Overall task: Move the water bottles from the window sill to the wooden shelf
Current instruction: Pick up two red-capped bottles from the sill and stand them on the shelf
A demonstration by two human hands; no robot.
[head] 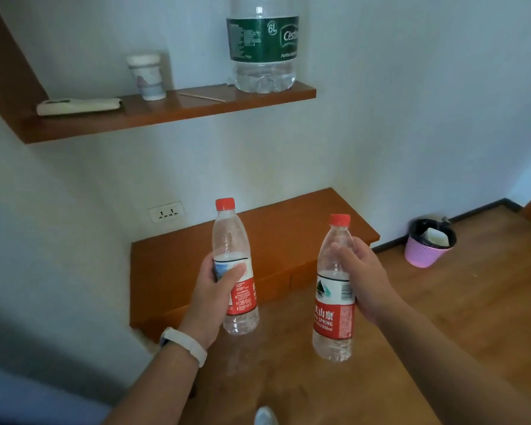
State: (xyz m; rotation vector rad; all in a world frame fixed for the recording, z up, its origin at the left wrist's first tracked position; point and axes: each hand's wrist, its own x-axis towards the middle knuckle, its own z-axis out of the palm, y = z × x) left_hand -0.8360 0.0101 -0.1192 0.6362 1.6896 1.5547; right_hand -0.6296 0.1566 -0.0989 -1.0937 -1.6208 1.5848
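Note:
My left hand [210, 297] grips a clear water bottle [232, 240] with a red cap and red label, held upright. In my right hand [364, 277] is a second red-capped water bottle [334, 320], also upright, a little lower and to the right. Both bottles hang in the air in front of a low wooden shelf [288, 228] fixed in the wall corner. A higher wooden shelf [166, 113] runs along the wall above. The window sill is not in view.
The upper shelf carries a large 6L water jug [262, 44], a paper cup [147, 76], a white remote [78, 105] and a thin stick [201, 97]. A wall socket [165, 211] sits left of the low shelf. A pink waste bin [428, 243] stands on the wooden floor at right.

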